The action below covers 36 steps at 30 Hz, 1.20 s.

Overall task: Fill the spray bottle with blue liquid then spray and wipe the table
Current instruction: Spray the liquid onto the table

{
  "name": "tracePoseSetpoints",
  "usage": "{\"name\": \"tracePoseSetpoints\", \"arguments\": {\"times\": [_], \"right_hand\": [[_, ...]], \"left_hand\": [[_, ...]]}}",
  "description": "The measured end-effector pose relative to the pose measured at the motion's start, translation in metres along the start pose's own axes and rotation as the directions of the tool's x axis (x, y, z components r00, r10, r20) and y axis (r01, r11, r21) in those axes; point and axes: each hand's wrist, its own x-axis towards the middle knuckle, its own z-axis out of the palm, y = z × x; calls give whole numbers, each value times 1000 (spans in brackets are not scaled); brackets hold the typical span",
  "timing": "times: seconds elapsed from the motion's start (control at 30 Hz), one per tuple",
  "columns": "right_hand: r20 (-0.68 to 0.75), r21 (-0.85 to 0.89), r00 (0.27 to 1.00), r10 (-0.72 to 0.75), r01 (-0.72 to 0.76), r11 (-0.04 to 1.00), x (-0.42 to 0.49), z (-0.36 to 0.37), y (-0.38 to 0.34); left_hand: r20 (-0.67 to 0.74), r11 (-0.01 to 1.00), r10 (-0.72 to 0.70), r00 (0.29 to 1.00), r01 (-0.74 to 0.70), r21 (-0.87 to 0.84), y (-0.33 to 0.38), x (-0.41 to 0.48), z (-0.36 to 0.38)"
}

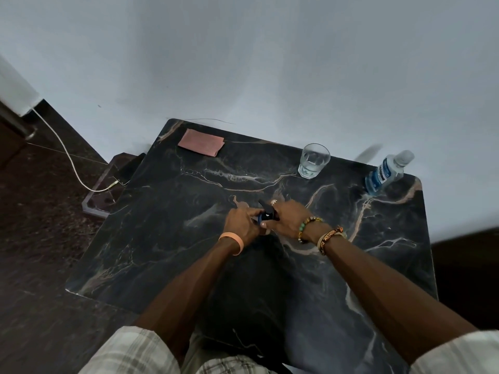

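cam: one, head-worn wide-angle | aim: forward and steeply down over the dark marble bench (162,225) | range: pretty close, bench fills the middle, forearms (189,279) at the bottom edge | top half: pale wall (243,63) | left: dark floor (40,225) | edges bend a bit

Both arms reach over the near part of the worktop (151,238), and the left hand (241,222) and right hand (290,220) hold a spray bottle (266,215) in its middle. Bare stone lies wide on the left and right. At the far edge sit a pink cloth (201,142) on the left, a glass (314,161), and a blue bottle (384,172) in the right corner. Cloth and glass are well apart.
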Motion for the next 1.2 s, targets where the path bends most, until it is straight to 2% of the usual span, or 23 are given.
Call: {"name": "tracePoseSetpoints", "arguments": {"times": [0.13, 0.23, 0.3, 0.47, 0.57, 0.67, 0.87, 1.03, 1.2], "right_hand": [[-94, -3, 993, 66, -66, 998, -6, 14, -2], [-75, 43, 995, 69, -66, 997, -4, 12, 0], [-61, 24, 997, 48, -46, 999, -5, 8, 1], [-187, -62, 973, 135, -149, 987, -7, 17, -10], [-178, -65, 977, 117, -130, 989, -5, 13, -9], [-152, 4, 980, 130, -131, 991, -10, 16, -4], [-201, 67, 961, 190, -180, 981, -6, 19, -10], [-85, 342, 975, 207, -166, 925, -8, 31, 3], [-108, 393, 971, 214, -156, 906, -5, 45, 2]], "left_hand": [[9, 999, 11, 1000, -11, 41, -2, 2, 1], [19, 998, 21, 1000, -22, 56, -2, 3, 1], [15, 997, 27, 1000, -28, 68, -4, 4, 2], [8, 998, 41, 999, -41, 55, -3, 5, 2], [-3, 998, 47, 999, -46, 51, -2, 6, 0], [-22, 999, 49, 999, -48, 25, -3, 5, 2], [-33, 999, 42, 999, -42, -19, -1, 5, 0], [-21, 998, 34, 999, -35, -48, -4, 4, 2], [41, 994, -32, 999, 36, -100, -5, 7, 3]]}}
